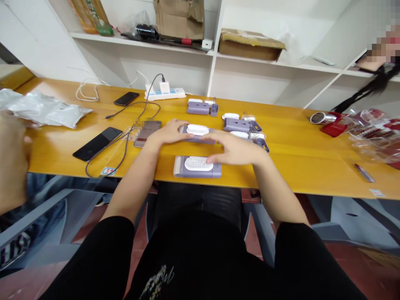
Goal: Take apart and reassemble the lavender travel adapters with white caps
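In the head view, two flat purple cases lie one behind the other in front of me, each topped by a white oval brush. My left hand [174, 131] grips the left end of the farther purple case [204, 140], thumb and forefinger on either side of its white brush [197, 129]. My right hand [236, 149] has its fingers apart. Its forefinger reaches the right end of that case, and its thumb is at the right side of the nearer brush [198, 163]. The nearer purple case [215, 171] lies by the table's front edge.
Behind are more purple cases [236, 125] with white brushes and small parts. To the left lie phones [97, 143], a dark cable [126, 143], a power strip [165, 95] and silvery bags [46, 109]. Another person's arm [12, 162] is at far left; red packages [378, 133] are right.
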A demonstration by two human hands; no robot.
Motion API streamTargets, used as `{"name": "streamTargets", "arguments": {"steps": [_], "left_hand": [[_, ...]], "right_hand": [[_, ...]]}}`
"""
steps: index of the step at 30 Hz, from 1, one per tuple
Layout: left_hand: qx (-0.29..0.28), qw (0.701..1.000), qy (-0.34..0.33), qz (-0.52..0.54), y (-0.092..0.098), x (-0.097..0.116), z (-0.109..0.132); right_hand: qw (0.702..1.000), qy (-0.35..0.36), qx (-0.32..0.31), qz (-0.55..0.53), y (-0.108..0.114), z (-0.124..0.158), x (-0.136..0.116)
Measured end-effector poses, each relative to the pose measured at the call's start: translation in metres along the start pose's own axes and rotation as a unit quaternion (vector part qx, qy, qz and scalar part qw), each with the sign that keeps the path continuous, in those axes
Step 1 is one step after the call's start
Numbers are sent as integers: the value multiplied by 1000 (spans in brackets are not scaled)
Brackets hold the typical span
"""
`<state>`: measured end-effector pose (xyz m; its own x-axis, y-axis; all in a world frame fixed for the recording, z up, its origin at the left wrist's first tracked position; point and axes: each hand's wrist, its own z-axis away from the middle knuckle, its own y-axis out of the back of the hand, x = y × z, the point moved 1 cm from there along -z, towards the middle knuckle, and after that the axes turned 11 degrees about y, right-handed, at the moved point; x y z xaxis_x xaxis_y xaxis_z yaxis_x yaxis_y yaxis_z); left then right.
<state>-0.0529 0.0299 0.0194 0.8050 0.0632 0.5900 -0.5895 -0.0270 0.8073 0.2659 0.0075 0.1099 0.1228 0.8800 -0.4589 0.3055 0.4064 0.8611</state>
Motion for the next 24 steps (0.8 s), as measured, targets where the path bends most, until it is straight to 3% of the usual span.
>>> {"name": "streamTargets", "arguments": {"steps": [3, 7, 16, 24], "left_hand": [[16, 1000, -10, 13, -1, 2, -2], [-2, 998, -25, 62, 0, 1, -4], [-32, 994, -50, 97, 0, -4, -9], [-26, 993, -43, 105, 1, -4, -11]], "right_hand": [[998, 4, -42, 49, -32, 18, -31], [992, -18, -7, 126, -63, 13, -33], [987, -31, 34, 153, -59, -18, 17], [986, -25, 22, 164, -55, -32, 33]]}}
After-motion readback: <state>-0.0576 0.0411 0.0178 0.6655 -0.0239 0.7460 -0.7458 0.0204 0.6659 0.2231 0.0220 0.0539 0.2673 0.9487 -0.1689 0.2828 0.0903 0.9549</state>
